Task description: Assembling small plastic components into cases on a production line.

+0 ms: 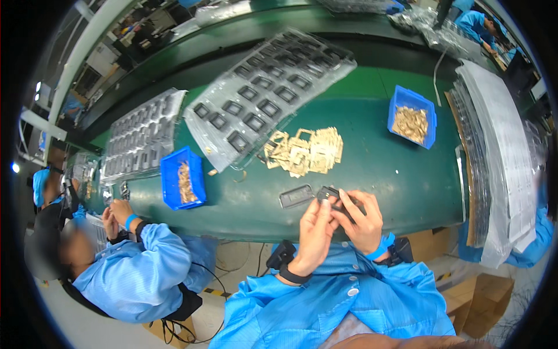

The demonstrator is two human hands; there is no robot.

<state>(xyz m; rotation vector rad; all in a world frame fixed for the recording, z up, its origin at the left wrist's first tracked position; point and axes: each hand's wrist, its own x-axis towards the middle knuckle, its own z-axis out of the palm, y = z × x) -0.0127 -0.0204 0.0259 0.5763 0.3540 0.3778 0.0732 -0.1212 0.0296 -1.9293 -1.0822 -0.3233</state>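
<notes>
My left hand (314, 231) and my right hand (361, 220) are together over the near edge of the green bench (401, 174). Both pinch a small dark rectangular frame part (327, 193); the fingers hide most of it. Just to the left, another dark rectangular frame (296, 196) lies flat on the bench. Beyond my hands sits a loose pile of thin gold-coloured metal frames (306, 151). A clear plastic tray (264, 93) with several dark frames in its pockets lies behind the pile.
A blue bin (412, 115) of gold pieces stands at the right, another blue bin (182, 177) at the left. More clear trays (142, 134) lie far left, stacked trays (500, 145) far right. A co-worker in a blue coat (133, 270) sits at my left.
</notes>
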